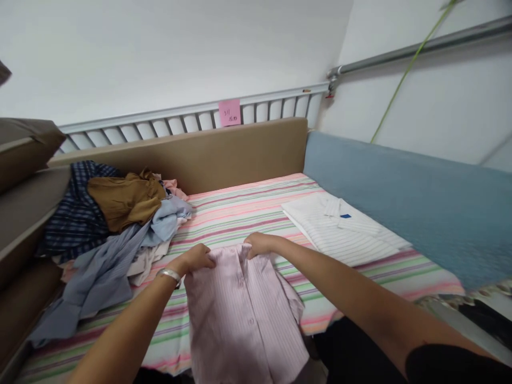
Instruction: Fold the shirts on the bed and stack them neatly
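A pink striped shirt [240,314] with buttons down its front hangs over the near edge of the bed, gripped along its top edge by both hands. My left hand [197,258], with a silver bracelet on the wrist, pinches the top left corner. At the top right, my right hand [258,245] is closed on the fabric. Part of a sleeve shows at the shirt's right side, and its lower end runs out of view. To the right lies a folded white striped shirt [340,229] with a small blue label at the collar.
Several crumpled garments [132,197] are heaped at the left beside brown cushions [28,202]. A striped sheet [240,192] covers the bed. Behind stand a tan padded board [248,149], a blue one [400,197] on the right, and a radiator [160,128] bearing a pink note [229,112].
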Tool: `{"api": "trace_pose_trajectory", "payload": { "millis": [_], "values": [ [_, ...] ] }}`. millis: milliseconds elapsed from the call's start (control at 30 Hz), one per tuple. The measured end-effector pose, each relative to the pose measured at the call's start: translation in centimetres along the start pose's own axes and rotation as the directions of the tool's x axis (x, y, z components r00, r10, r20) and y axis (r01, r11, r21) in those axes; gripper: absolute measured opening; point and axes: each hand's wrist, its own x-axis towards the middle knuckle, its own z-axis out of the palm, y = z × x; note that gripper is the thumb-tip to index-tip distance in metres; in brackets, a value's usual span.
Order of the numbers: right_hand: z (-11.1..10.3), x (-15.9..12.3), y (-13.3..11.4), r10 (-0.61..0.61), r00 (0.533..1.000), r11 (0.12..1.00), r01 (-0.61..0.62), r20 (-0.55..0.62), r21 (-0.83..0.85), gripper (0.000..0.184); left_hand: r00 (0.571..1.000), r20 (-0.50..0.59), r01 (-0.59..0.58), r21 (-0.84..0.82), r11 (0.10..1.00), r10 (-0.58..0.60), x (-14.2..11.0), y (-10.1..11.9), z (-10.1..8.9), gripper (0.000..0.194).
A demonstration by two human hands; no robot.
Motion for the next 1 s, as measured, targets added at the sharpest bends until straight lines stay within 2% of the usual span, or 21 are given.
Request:
{"api": "trace_pose_trajectory", "payload": {
  "millis": [167, 300, 433, 500, 567, 600, 667, 700, 767, 900, 967, 1000],
  "values": [
    [-3.2, -2.9, -1.5, -0.007, 0.994, 0.999, 0.003, -0.107, -0.038, 0.024, 0.992, -0.082, -0.091, 0.088, 0.992, 0.098, -2.3, 2.2, -3.3, 0.015],
    [-7.6, -4.4, -3.1, -0.027, 0.975, 0.993, 0.001, -0.222, -0.117, 0.023, 0.958, -0.206, -0.165, 0.169, 0.972, 0.198, -3.4, 4.3, -7.4, 0.013],
    [-13.1, -6.2, -5.1, -0.071, 0.925, 0.978, -0.009, -0.373, -0.209, 0.021, 0.88, -0.355, -0.23, 0.264, 0.937, 0.316, -5.1, 7.1, -12.6, 0.017],
    [-15.3, -7.4, -5.9, -0.103, 0.883, 0.969, -0.015, -0.458, -0.247, 0.02, 0.822, -0.437, -0.23, 0.331, 0.915, 0.365, -6.4, 8.4, -14.5, 0.021],
    [-16.0, -8.6, -6.2, -0.131, 0.817, 0.962, -0.03, -0.561, -0.27, 0.019, 0.759, -0.503, -0.196, 0.43, 0.881, 0.414, -7.8, 9.1, -15.1, 0.022],
    [-15.6, -9.1, -6.1, -0.145, 0.78, 0.96, -0.037, -0.609, -0.276, 0.019, 0.735, -0.52, -0.168, 0.482, 0.86, 0.435, -8.4, 9.2, -14.6, 0.021],
    [-12.8, -9.8, -5.5, -0.182, 0.719, 0.957, -0.026, -0.671, -0.287, 0.021, 0.713, -0.521, -0.124, 0.566, 0.815, 0.47, -9.2, 8.4, -11.8, 0.022],
    [-10.5, -9.9, -4.9, -0.203, 0.706, 0.956, -0.008, -0.678, -0.295, 0.021, 0.715, -0.507, -0.118, 0.591, 0.798, 0.482, -9.4, 7.6, -9.5, 0.023],
    [-4.1, -9.7, -3.3, -0.264, 0.7, 0.947, 0.058, -0.663, -0.317, 0.022, 0.711, -0.45, -0.162, 0.643, 0.748, 0.54, -9.3, 5.4, -3.3, 0.025],
    [10.1, -9.2, -0.2, -0.255, 0.792, 0.945, 0.083, -0.555, -0.316, 0.028, 0.751, -0.304, -0.319, 0.611, 0.724, 0.587, -8.8, 0.3, 10.6, 0.021],
    [14.7, -9.4, 0.6, -0.24, 0.792, 0.958, 0.1, -0.561, -0.269, 0.03, 0.753, -0.29, -0.367, 0.56, 0.743, 0.591, -9.1, -1.6, 15.5, 0.023],
    [16.0, -9.7, 0.8, -0.229, 0.787, 0.966, 0.109, -0.573, -0.235, 0.032, 0.748, -0.305, -0.373, 0.54, 0.754, 0.589, -9.4, -2.2, 17.2, 0.026]
  ]
}}
